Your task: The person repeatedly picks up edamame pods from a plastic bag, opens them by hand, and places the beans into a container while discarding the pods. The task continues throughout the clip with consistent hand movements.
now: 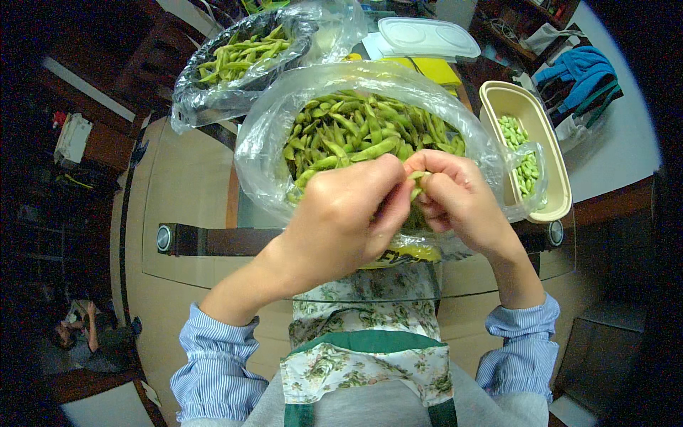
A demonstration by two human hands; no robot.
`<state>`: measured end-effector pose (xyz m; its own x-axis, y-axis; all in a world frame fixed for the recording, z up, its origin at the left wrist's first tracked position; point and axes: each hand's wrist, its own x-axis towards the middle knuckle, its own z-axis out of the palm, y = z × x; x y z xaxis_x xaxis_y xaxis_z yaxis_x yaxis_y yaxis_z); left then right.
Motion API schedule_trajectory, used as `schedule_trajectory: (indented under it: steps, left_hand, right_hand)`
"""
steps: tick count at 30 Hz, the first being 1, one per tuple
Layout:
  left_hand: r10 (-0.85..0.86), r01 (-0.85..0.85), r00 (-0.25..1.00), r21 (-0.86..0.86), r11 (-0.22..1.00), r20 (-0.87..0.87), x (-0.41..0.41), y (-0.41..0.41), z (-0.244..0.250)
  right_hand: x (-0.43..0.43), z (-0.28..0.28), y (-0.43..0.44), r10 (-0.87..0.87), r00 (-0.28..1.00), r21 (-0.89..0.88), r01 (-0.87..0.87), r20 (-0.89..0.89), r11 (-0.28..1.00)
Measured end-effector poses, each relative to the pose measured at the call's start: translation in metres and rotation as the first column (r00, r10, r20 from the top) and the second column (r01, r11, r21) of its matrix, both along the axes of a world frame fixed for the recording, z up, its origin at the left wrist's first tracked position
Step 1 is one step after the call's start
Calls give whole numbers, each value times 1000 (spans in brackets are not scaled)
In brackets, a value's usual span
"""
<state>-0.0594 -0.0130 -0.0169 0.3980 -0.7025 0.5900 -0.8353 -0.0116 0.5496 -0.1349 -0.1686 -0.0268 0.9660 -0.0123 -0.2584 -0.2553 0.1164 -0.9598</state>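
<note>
My left hand (355,208) and my right hand (453,192) meet over a clear plastic bag (261,139), pinching one green soybean pod (418,184) between their fingertips. Part of that pod is covered by my fingers. Many unshelled edamame pods (368,125) fill the wide mouth of the bag beneath. To the right, a beige oblong tub (555,160) holds shelled green beans (513,132); the bag's edge overlaps part of it. Farther back on the left, a container lined with a plastic bag (187,96) holds more pods (243,56).
A clear plastic lid (429,37) and a yellow item (435,70) lie behind the bag. Blue cloth (579,77) rests on a pale surface at right. The glass table's front edge (368,300) crosses before my floral apron (365,368). A person (88,336) is at far left.
</note>
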Motion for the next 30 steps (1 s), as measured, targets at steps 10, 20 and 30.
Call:
schedule_trajectory:
  steps: [10,20,30]
  left_hand:
    - [581,-465,634,-349,814,510,133,42,57]
    - [320,-338,712,-93,936,625,116,25,47]
    - [-54,-272,858,540,797,511,83,-11,8]
  right_hand:
    - [-33,48,-80,-503,648,-166,692,571,703]
    - [-21,1,-160,-314,863,-721,504,395,477]
    - [-38,47,-77,-293,612,-413,746,735,522]
